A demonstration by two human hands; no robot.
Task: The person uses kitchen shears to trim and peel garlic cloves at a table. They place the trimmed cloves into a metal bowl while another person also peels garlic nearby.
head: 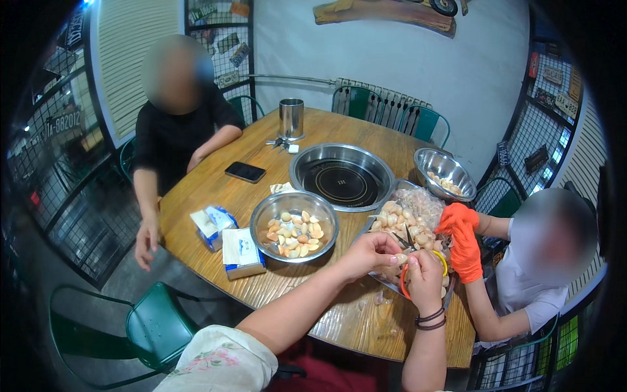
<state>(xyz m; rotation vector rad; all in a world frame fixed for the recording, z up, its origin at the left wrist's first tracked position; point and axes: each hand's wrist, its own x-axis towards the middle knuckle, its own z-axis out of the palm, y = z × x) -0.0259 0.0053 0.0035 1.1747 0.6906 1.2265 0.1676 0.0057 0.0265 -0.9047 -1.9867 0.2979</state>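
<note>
Over a clear tray heaped with garlic cloves and papery skins, my left hand pinches one garlic clove. My right hand is closed around a pair of scissors with orange and yellow handles; the dark blades point up and left, close to the clove. Left of my hands, a steel bowl holds peeled cloves. Bits of skin lie on the wooden table by the tray's near edge.
A co-worker's orange-gloved hands work at the tray's right side. Beyond stand another steel bowl and a round sunken cooker. Tissue packs, a phone, keys and a steel canister are leftward. Another person sits there.
</note>
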